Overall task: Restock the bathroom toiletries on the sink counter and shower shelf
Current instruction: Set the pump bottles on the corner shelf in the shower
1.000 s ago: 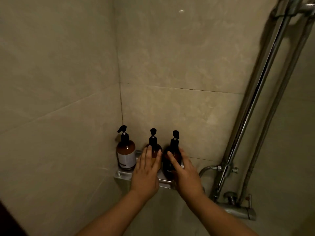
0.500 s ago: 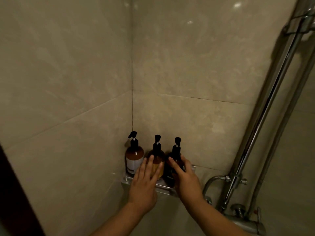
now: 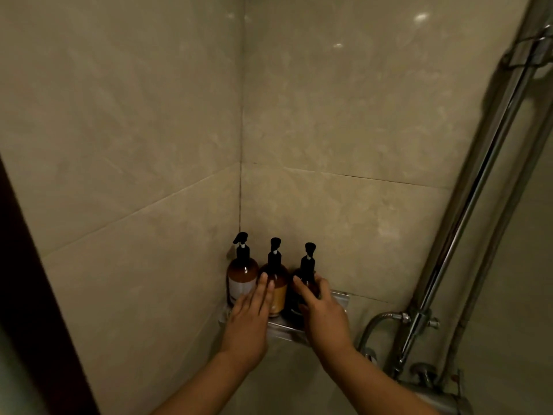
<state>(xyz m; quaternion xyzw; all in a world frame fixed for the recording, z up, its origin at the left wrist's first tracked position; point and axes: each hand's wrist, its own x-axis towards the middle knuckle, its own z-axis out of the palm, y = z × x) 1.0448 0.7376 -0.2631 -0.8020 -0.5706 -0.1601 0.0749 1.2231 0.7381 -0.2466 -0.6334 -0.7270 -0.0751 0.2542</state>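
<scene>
Corner shower shelf [image 3: 339, 298] carrying left bottle [image 3: 242, 274], middle bottle [image 3: 280, 295], right bottle [image 3: 307, 272], left hand [image 3: 250, 322] straight-fingered against the middle bottle, grip released, right hand [image 3: 324, 319] grip grasping the right bottle.

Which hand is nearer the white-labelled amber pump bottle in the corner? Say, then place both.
Left. The left hand lies just right of the white-labelled bottle, fingers straight; the right hand holds the rightmost dark pump bottle.

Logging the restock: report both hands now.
Left hand: open, flat against the middle bottle.
Right hand: grips the right bottle.
</scene>
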